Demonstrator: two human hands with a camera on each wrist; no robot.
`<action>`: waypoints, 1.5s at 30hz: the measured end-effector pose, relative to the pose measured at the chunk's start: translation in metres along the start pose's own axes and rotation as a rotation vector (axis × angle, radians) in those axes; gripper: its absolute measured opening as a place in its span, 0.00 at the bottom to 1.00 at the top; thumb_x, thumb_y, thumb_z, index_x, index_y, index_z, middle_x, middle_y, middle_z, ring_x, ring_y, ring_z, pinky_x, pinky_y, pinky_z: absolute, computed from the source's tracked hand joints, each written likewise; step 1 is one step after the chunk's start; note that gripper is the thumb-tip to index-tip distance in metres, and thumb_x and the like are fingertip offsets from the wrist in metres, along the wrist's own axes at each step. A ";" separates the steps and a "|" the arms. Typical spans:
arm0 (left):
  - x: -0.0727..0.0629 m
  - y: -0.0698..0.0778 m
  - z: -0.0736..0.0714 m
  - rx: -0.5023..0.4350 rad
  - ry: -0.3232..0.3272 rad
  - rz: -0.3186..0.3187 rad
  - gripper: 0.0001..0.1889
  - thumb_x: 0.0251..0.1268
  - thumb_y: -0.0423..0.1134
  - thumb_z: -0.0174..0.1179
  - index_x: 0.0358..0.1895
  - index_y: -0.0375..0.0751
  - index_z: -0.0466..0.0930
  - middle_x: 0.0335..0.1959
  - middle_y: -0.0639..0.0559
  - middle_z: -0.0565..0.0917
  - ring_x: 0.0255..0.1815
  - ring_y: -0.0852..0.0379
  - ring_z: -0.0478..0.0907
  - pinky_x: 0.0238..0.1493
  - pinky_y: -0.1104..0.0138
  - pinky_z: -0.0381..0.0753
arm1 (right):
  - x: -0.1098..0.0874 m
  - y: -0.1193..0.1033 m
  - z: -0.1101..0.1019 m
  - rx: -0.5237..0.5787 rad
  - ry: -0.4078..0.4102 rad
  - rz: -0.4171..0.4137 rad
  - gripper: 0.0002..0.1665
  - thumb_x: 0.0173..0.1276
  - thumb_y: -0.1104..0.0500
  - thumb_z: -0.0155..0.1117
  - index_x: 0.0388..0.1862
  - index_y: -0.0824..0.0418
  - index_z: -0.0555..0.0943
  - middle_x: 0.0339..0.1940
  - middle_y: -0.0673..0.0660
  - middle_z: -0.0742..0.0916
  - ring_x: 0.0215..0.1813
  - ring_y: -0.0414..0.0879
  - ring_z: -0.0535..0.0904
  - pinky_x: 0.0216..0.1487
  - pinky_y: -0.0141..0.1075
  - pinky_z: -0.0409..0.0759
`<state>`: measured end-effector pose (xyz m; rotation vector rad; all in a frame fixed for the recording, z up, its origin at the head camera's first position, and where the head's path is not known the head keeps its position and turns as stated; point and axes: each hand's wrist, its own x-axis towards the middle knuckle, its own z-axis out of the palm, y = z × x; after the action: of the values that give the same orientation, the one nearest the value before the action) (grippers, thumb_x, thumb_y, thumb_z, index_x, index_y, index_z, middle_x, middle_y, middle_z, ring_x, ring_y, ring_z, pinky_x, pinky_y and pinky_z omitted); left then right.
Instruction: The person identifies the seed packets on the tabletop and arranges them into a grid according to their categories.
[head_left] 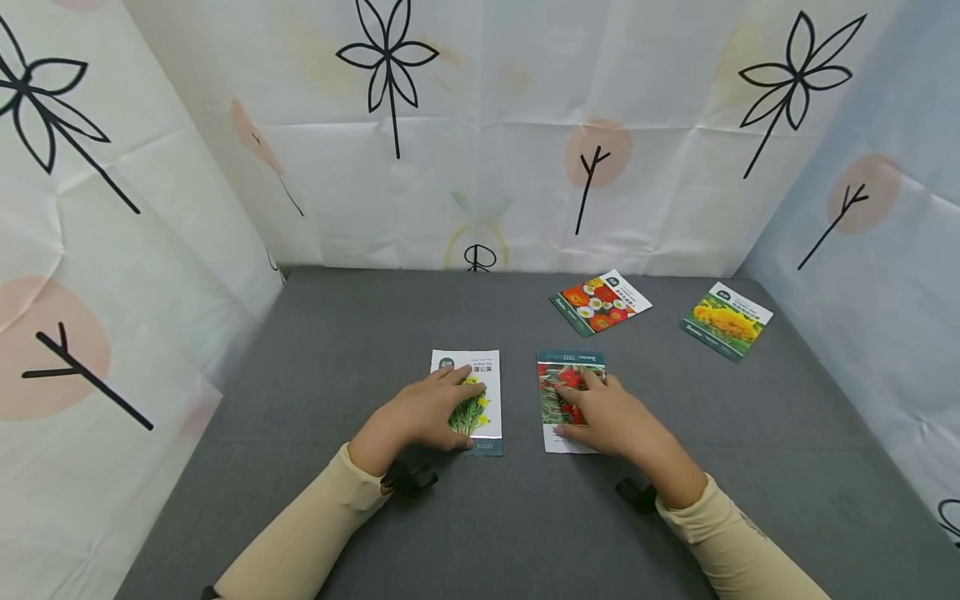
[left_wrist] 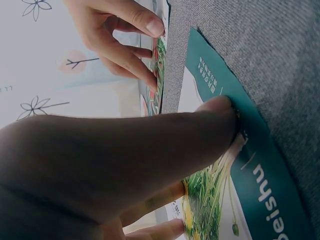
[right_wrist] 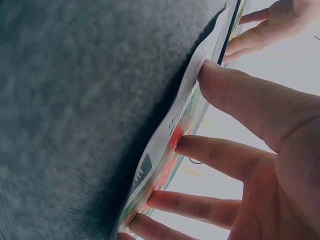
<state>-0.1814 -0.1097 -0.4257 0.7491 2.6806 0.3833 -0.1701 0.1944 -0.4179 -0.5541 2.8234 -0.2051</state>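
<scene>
In the head view a seed packet with yellow flowers (head_left: 487,404) lies flat and upright near the middle of the grey table, its green band toward the person. My left hand (head_left: 427,410) rests on it with fingers spread; in the left wrist view the thumb (left_wrist: 217,112) presses near the green band. Just to the right is a second packet with a red and green picture (head_left: 551,400), turned so that its white end faces the person. My right hand (head_left: 611,417) touches it with spread fingertips, and the right wrist view shows the thumb (right_wrist: 215,82) at its white end.
Toward the back right of the grey table (head_left: 360,325) lie a packet with orange, red and white flowers (head_left: 600,304) and one with yellow-orange flowers (head_left: 726,321), both tilted. A patterned white cloth (head_left: 495,192) hangs behind and along both sides.
</scene>
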 end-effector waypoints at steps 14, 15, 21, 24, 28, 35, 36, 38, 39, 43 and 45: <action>0.000 0.001 0.000 0.003 -0.008 -0.004 0.44 0.63 0.55 0.75 0.81 0.52 0.69 0.87 0.43 0.59 0.88 0.35 0.52 0.80 0.38 0.64 | 0.001 -0.008 0.000 0.002 -0.017 0.005 0.43 0.71 0.38 0.73 0.80 0.50 0.74 0.81 0.72 0.70 0.68 0.70 0.72 0.57 0.64 0.83; 0.000 0.001 0.000 0.005 -0.007 -0.004 0.44 0.63 0.55 0.75 0.81 0.52 0.69 0.87 0.44 0.59 0.88 0.35 0.52 0.80 0.38 0.64 | 0.001 -0.008 0.000 0.002 -0.017 0.007 0.43 0.71 0.38 0.73 0.80 0.50 0.74 0.81 0.72 0.70 0.68 0.70 0.72 0.57 0.64 0.83; 0.001 0.001 0.001 0.010 -0.011 -0.008 0.44 0.63 0.56 0.75 0.81 0.52 0.69 0.87 0.44 0.59 0.88 0.35 0.52 0.80 0.38 0.64 | 0.002 -0.009 0.000 0.011 -0.014 0.005 0.43 0.71 0.38 0.73 0.80 0.50 0.74 0.81 0.72 0.69 0.71 0.72 0.71 0.60 0.66 0.82; 0.001 0.001 0.001 0.010 -0.016 -0.011 0.44 0.63 0.56 0.75 0.81 0.53 0.69 0.87 0.44 0.58 0.88 0.35 0.51 0.80 0.37 0.64 | 0.003 -0.009 0.001 0.013 -0.014 0.003 0.43 0.71 0.38 0.73 0.80 0.50 0.74 0.81 0.72 0.69 0.72 0.72 0.70 0.61 0.66 0.81; 0.001 0.000 0.001 0.009 -0.015 -0.012 0.44 0.63 0.56 0.75 0.82 0.53 0.69 0.87 0.44 0.58 0.88 0.35 0.51 0.80 0.37 0.64 | 0.004 -0.010 0.001 0.013 -0.014 0.001 0.43 0.71 0.37 0.73 0.80 0.49 0.74 0.81 0.71 0.70 0.72 0.72 0.70 0.61 0.66 0.81; 0.002 0.000 0.000 0.001 -0.012 -0.011 0.44 0.64 0.56 0.75 0.82 0.53 0.68 0.88 0.45 0.57 0.89 0.36 0.50 0.80 0.37 0.63 | 0.005 -0.011 0.001 0.010 -0.009 -0.002 0.42 0.71 0.38 0.72 0.80 0.50 0.74 0.81 0.72 0.70 0.72 0.72 0.70 0.61 0.65 0.81; 0.002 0.000 0.000 0.001 -0.013 -0.012 0.44 0.64 0.56 0.75 0.82 0.53 0.68 0.88 0.45 0.57 0.89 0.36 0.50 0.81 0.37 0.63 | 0.005 -0.012 0.001 0.012 -0.008 -0.004 0.42 0.72 0.38 0.72 0.80 0.51 0.74 0.81 0.72 0.70 0.72 0.72 0.70 0.61 0.65 0.81; 0.001 0.001 0.000 0.000 -0.016 -0.013 0.44 0.64 0.56 0.75 0.82 0.53 0.68 0.88 0.45 0.57 0.89 0.36 0.50 0.81 0.38 0.62 | 0.006 -0.012 0.001 0.011 -0.007 -0.010 0.42 0.72 0.38 0.72 0.80 0.51 0.75 0.81 0.72 0.69 0.73 0.72 0.70 0.62 0.66 0.81; 0.001 0.001 0.000 -0.001 -0.016 -0.014 0.44 0.64 0.56 0.75 0.82 0.53 0.68 0.88 0.45 0.57 0.89 0.36 0.50 0.81 0.38 0.62 | 0.007 -0.013 0.001 0.012 -0.006 -0.012 0.42 0.72 0.38 0.72 0.80 0.52 0.75 0.81 0.72 0.70 0.73 0.73 0.70 0.62 0.66 0.81; 0.000 0.002 -0.001 -0.007 -0.017 -0.015 0.44 0.64 0.55 0.75 0.82 0.52 0.68 0.88 0.44 0.57 0.89 0.36 0.50 0.81 0.38 0.62 | 0.009 -0.015 0.001 0.009 -0.008 -0.018 0.42 0.72 0.38 0.72 0.80 0.52 0.75 0.81 0.72 0.69 0.74 0.74 0.69 0.63 0.66 0.80; 0.000 0.002 -0.001 -0.009 -0.015 -0.015 0.44 0.63 0.55 0.75 0.81 0.52 0.69 0.88 0.44 0.57 0.89 0.35 0.50 0.81 0.38 0.63 | 0.010 -0.016 0.001 0.010 -0.011 -0.015 0.42 0.71 0.38 0.72 0.79 0.51 0.75 0.81 0.72 0.69 0.74 0.74 0.69 0.63 0.66 0.80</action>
<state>-0.1808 -0.1085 -0.4237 0.7257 2.6667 0.3843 -0.1731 0.1757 -0.4182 -0.5731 2.8069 -0.2187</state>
